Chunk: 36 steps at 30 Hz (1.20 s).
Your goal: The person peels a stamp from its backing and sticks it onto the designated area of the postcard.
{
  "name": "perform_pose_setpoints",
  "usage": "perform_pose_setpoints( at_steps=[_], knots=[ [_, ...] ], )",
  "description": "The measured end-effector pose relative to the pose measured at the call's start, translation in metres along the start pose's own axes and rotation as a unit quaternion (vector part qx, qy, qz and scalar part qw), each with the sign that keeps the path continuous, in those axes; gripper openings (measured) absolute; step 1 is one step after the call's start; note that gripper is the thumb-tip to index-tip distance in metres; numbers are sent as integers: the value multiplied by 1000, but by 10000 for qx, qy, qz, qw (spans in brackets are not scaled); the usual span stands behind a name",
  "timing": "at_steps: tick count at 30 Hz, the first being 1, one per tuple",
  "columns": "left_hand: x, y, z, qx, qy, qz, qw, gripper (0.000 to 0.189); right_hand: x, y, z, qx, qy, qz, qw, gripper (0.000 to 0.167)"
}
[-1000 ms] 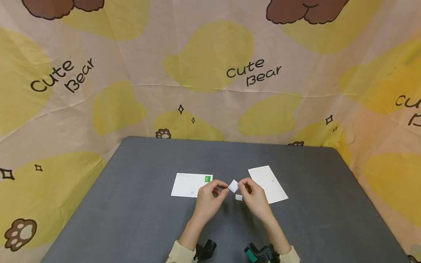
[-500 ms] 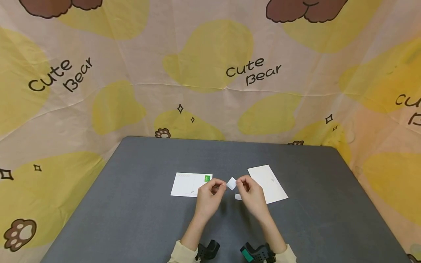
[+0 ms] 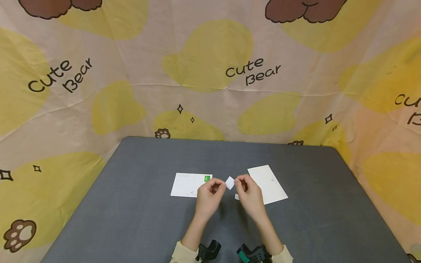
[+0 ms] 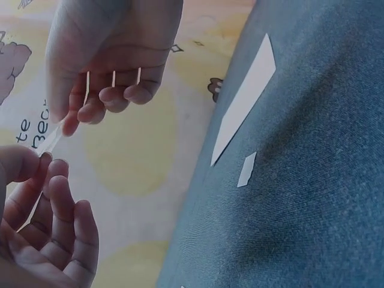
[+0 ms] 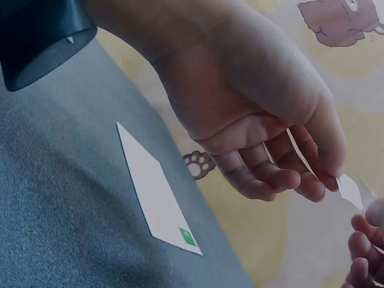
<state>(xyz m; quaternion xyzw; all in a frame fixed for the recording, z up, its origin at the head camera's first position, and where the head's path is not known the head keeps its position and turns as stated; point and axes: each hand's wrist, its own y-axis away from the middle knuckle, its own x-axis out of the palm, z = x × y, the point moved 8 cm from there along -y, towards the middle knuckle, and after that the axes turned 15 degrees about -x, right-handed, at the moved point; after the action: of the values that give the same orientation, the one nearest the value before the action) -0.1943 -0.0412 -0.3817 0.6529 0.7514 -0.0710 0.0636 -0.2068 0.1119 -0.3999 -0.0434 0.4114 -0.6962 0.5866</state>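
Between my two hands, above the table, is a small white square of paper [image 3: 230, 182] turned corner-up. My left hand [image 3: 208, 197] pinches its left corner between thumb and forefinger. The opposite corner is pinched by my right hand [image 3: 251, 195]. A thin translucent strip shows beside the white piece [image 5: 351, 192] in the right wrist view. Behind my left hand lies a white envelope or card [image 3: 185, 184] with a green stamp [image 3: 207, 178], partly covered. Another white envelope or card [image 3: 269, 184] lies slanted behind my right hand. A small white scrap [image 4: 246, 170] rests on the table.
The dark grey table [image 3: 148, 226] extends around the hands. A patterned cloth [image 3: 204, 65] with yellow patches hangs behind it. Black wrist devices [image 3: 209, 250] sit below both hands near the sleeves.
My right hand and the white square have shifted slightly left and away from me. The right hand now hides more of the scrap on the table. The pinching grips look unchanged.
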Motion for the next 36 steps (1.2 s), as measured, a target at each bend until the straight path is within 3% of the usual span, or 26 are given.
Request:
perform_pose_setpoints(
  at_steps=[6,11,20,36],
  knots=[
    [-3,0,-1,26,34,-72,10000,7,-10,1,17,-886,497,-518,9935,3],
    [-2,1,-2,67,14,-50,10000,6,-9,6,27,-1404,628,-533,9867,11],
    [-2,2,-3,137,12,-55,9999,6,-5,9,31,-1519,591,-494,9854,19],
    [5,2,-8,265,-27,231,9994,5,-5,11,30,-1495,620,-482,9856,20]
  ],
)
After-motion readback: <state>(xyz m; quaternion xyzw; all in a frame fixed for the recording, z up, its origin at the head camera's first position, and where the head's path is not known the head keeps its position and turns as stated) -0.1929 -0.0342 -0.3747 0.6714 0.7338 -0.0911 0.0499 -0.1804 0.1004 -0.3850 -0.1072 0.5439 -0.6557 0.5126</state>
